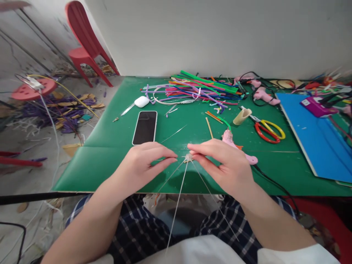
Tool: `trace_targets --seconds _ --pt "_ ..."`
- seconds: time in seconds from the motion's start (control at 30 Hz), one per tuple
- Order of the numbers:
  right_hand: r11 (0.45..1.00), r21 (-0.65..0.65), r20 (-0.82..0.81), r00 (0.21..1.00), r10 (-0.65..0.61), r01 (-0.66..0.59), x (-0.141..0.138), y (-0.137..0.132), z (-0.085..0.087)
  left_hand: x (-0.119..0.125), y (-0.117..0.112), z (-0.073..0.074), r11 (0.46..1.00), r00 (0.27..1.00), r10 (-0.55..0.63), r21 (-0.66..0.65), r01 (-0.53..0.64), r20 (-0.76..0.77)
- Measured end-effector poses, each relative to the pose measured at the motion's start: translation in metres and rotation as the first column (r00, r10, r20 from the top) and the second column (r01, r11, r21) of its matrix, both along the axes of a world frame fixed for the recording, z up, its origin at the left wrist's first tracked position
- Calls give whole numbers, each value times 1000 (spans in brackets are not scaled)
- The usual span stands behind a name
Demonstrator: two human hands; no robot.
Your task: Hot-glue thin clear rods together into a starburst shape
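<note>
My left hand [145, 163] and my right hand [220, 161] meet above the front of the green table [110, 161]. Both pinch a small whitish knot [188, 157] where several thin pale wires [178, 198] join. The wires fan down from the knot toward my lap. My left fingertips pinch a wire just left of the knot; my right fingertips close on the knot itself. A pink glue gun [233, 145] lies right behind my right hand, partly hidden by it.
A black phone [145, 127] and white earbud case [141, 101] lie at left. A pile of coloured pipe cleaners [198, 90] sits at the back. Red-and-yellow scissors [268, 130], a blue board [316, 143] and more glue guns lie right. A red chair [84, 44] stands beyond.
</note>
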State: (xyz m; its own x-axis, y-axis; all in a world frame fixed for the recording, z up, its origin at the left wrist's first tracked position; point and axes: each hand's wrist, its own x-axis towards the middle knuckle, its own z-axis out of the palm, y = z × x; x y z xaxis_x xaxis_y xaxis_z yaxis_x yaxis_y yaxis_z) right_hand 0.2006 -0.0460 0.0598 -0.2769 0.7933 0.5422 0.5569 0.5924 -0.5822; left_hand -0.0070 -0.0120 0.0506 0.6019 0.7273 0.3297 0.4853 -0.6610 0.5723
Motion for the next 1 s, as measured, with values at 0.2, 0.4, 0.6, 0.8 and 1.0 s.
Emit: trace_targets --seconds 0.2,0.4,0.6,0.8,1.0 --pt "996 68 20 998 62 -63 -3 -2 1 7 -2 -4 995 985 -30 -84 45 170" --pt "994 113 76 997 5 -14 10 9 -4 4 2 -9 999 971 42 15 -47 237" --pt "968 -161 443 891 -102 191 55 28 -27 -6 18 -22 988 969 147 27 -155 197" --pt "921 -376 595 789 154 104 42 30 -54 -14 25 -33 985 972 171 -12 -172 163" --pt "957 -258 659 749 72 135 24 35 -71 -16 24 -29 983 968 176 26 -184 181"
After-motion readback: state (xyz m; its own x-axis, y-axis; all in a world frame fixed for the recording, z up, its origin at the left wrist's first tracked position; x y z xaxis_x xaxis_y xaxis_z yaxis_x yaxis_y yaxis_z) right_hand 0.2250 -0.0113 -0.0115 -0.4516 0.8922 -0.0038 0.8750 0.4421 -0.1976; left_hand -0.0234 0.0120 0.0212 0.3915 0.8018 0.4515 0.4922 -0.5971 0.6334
